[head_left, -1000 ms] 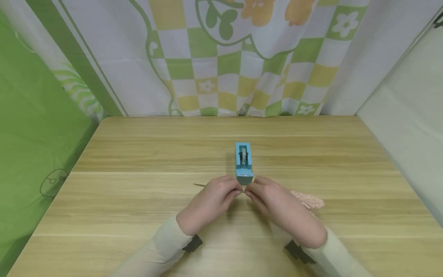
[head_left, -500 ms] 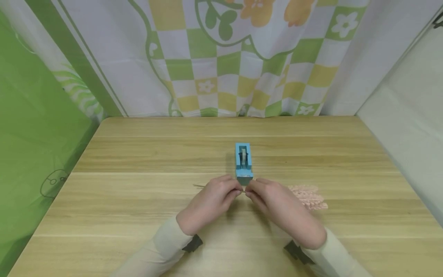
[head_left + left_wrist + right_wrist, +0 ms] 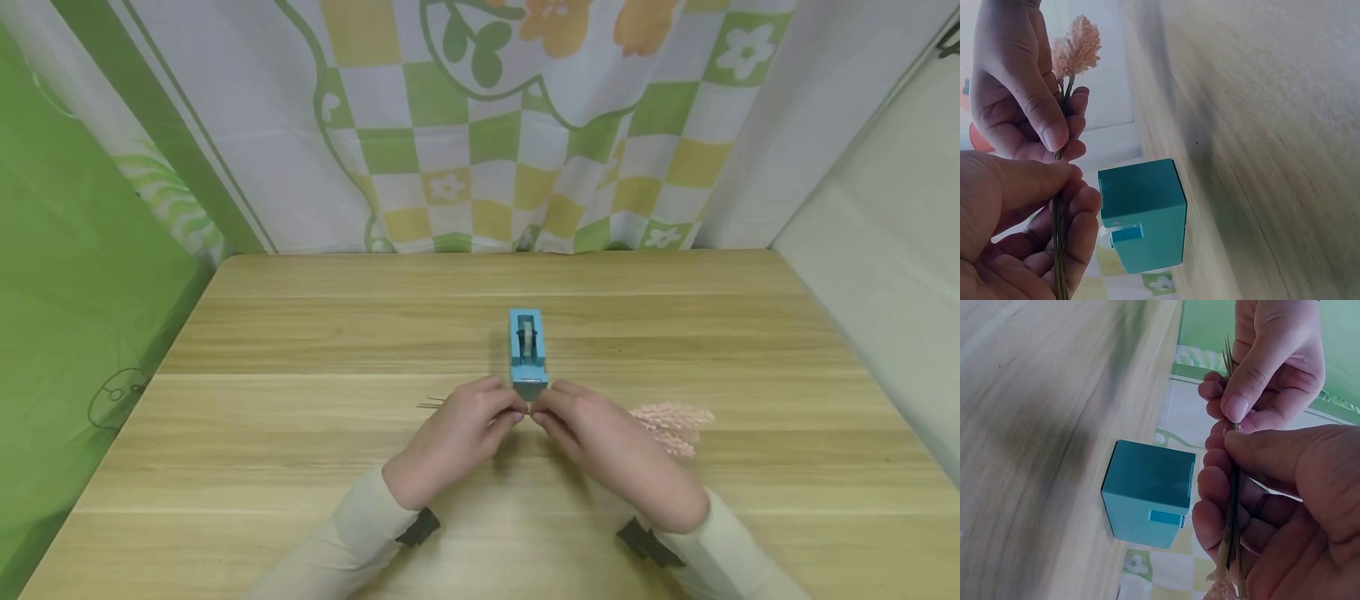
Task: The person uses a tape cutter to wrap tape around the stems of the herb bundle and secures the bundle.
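Both hands pinch a thin bundle of stems with pink, fluffy dried flowers (image 3: 675, 421). My left hand (image 3: 468, 429) grips the stems (image 3: 1057, 240) between thumb and curled fingers, and their bare ends (image 3: 429, 406) stick out to its left. My right hand (image 3: 600, 437) pinches the same stems close beside it, on the flower-head side. The fingertips of the two hands nearly meet. Just beyond them stands a blue tape dispenser (image 3: 529, 375), its cutter edge facing the hands and a tape roll (image 3: 527, 337) inside. The wrapped spot is hidden by thumbs and fingers.
The wooden table (image 3: 315, 333) extends around the hands. A patterned curtain (image 3: 495, 150) hangs at its far edge, a green cloth (image 3: 90, 250) covers the left side, and a pale wall (image 3: 885, 233) is on the right.
The flower heads and stem ends shift and fan differently, as the bundle turns between the fingers. Both hands stay almost in place, and the tape dispenser stands where it was.
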{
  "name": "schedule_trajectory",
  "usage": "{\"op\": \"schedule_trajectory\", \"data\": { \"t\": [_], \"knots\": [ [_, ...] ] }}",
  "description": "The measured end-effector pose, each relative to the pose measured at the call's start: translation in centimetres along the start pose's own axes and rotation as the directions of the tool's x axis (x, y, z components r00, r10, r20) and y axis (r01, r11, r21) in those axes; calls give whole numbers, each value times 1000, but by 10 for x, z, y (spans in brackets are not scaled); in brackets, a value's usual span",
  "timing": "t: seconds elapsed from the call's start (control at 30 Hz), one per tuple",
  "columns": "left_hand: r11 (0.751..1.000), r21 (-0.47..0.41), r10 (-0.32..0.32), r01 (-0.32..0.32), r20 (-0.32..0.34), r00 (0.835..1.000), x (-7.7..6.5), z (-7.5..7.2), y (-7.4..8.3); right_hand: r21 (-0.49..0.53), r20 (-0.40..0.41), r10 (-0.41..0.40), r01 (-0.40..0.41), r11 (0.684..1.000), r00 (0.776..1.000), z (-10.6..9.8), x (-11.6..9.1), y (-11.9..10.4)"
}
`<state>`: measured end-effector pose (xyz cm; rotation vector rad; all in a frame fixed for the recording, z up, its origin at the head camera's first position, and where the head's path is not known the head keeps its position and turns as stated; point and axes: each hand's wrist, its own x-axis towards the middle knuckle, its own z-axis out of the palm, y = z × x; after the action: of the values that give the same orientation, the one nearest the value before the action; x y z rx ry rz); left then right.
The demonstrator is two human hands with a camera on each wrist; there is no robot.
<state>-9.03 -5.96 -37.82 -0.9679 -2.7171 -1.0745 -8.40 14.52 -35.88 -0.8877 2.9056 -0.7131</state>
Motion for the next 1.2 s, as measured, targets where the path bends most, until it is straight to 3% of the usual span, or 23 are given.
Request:
{"op": "schedule_trajectory", "data": {
  "t": [0.97, 1.2],
  "knots": [
    [997, -52, -49, 50, 6, 999, 0, 3, -1, -19, -19, -14, 14, 1000, 1000, 4, 2, 2],
    [992, -69, -104, 108, 47, 993, 1, 7, -6, -46, 24, 25, -24, 999, 999, 1, 1, 8]
  ]
}}
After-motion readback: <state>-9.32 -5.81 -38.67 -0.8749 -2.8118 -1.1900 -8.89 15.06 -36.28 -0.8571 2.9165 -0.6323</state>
